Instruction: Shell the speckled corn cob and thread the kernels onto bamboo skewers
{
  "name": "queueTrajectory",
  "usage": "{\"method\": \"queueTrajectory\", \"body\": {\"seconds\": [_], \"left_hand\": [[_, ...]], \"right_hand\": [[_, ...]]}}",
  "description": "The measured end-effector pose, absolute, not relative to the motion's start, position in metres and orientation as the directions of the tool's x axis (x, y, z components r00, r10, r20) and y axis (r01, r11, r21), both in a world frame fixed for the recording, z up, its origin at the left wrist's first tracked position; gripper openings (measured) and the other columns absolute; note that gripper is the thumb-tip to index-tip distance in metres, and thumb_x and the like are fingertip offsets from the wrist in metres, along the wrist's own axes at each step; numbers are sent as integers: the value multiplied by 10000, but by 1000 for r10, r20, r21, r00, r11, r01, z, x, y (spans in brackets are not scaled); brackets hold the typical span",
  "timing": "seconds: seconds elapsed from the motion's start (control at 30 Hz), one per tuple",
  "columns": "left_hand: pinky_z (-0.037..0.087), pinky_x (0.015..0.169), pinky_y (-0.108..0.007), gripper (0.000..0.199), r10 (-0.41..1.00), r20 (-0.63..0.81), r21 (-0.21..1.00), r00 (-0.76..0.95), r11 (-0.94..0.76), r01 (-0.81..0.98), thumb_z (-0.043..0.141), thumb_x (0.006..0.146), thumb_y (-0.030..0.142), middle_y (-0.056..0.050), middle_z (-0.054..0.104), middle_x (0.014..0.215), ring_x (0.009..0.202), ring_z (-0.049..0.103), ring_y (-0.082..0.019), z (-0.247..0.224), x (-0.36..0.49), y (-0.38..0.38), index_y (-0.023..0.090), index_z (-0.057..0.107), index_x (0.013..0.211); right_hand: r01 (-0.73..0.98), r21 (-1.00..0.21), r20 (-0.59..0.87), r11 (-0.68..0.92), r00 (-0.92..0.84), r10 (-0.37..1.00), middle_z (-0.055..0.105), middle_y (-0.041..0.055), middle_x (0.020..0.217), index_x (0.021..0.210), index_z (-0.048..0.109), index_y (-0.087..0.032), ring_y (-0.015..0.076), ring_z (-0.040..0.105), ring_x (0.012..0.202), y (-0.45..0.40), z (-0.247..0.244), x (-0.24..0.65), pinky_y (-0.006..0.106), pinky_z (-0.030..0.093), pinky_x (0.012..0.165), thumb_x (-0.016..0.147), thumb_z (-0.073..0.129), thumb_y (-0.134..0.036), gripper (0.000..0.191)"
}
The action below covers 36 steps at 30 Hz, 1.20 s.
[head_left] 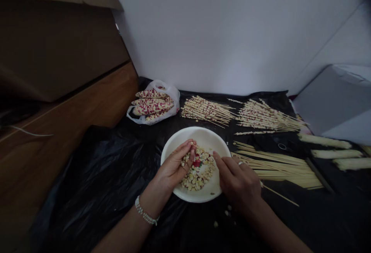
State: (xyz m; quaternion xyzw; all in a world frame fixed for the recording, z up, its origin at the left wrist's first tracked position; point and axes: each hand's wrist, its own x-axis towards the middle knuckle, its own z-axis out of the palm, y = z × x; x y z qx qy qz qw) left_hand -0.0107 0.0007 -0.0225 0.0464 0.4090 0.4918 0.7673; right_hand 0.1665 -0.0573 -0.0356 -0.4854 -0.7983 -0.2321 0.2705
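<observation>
Over a white bowl (171,137) my left hand (175,164) pinches a pale corn kernel (191,143) between thumb and fingertips. My right hand (239,177), at the bowl's right rim, is closed round a thin wooden skewer (279,194). One end of the skewer meets the kernel at my left fingertips; the other sticks out behind my right hand. Loose corn kernels (195,181) lie in the bowl, cream with some dark red, around a red patch on its bottom. My fingers hide part of the bowl.
Behind the bowl, a plastic bag (173,90) holds speckled corn cobs (152,108). Beside it lie two piles of kernel-threaded skewers (203,108). Bare skewers (284,166) and stripped cobs (336,153) are to the right. Black plastic sheeting (116,175) lies underneath; a white wall (217,33) rises behind.
</observation>
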Motion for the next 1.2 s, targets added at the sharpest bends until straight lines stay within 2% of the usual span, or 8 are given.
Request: {"method": "queueTrajectory", "body": {"seconds": [0.27, 0.43, 0.6, 0.7, 0.8, 1.0, 1.2], "left_hand": [[548, 724, -160, 173, 798, -587, 514, 135, 497, -700, 645, 738, 22, -48, 721, 901, 778, 671, -97, -21, -8, -1, 135, 698, 857], [550, 711, -151, 173, 819, -553, 549, 150, 494, -674, 661, 722, 21, -48, 714, 887, 758, 663, -87, -26, -8, -1, 133, 698, 849], [556, 701, -170, 209, 814, -520, 495, 260, 535, -685, 648, 756, 58, -64, 691, 864, 758, 653, -95, -26, -11, -2, 127, 691, 948], [554, 694, -176, 186, 803, -525, 474, 282, 551, -687, 675, 737, 71, -70, 678, 838, 727, 644, -93, -25, -11, -2, 91, 690, 922], [548, 696, -169, 177, 811, -529, 514, 248, 540, -667, 692, 716, 60, -68, 683, 869, 740, 638, -90, -25, -11, -2, 95, 695, 890], [539, 658, -162, 118, 829, -507, 585, 237, 533, -612, 690, 726, 89, -46, 690, 791, 703, 631, -88, -25, -11, -3, 125, 706, 837], [545, 670, -168, 167, 814, -533, 526, 230, 531, -664, 667, 725, 39, -49, 683, 832, 707, 643, -90, -23, -11, -2, 112, 695, 872]], "right_hand": [[903, 109, 667, 416, -376, 643, 638, 47, 789, 1279, 517, -128, 148, 525, 736, -58, -34, 165, 275, 386, 667, 828, 510, -69, 455], [900, 104, 665, 423, -379, 643, 639, 45, 786, 1251, 541, -127, 144, 527, 745, -59, -35, 164, 272, 405, 714, 822, 511, -64, 435], [904, 112, 675, 413, -374, 636, 640, 43, 775, 1214, 566, -122, 143, 531, 739, -58, -34, 163, 268, 401, 672, 822, 509, -59, 401], [902, 113, 671, 418, -379, 637, 639, 43, 775, 1235, 547, -120, 142, 532, 738, -58, -33, 163, 269, 406, 672, 824, 515, -67, 416], [902, 115, 683, 416, -376, 626, 643, 41, 788, 1258, 529, -134, 142, 530, 737, -58, -33, 164, 273, 407, 684, 820, 529, -70, 443], [900, 117, 681, 420, -381, 626, 650, 51, 810, 1253, 530, -119, 149, 535, 751, -60, -34, 163, 274, 390, 689, 811, 541, -66, 445], [899, 136, 688, 416, -388, 613, 649, 54, 827, 1238, 538, -92, 141, 524, 723, -60, -37, 162, 284, 395, 670, 796, 549, -57, 443]]}}
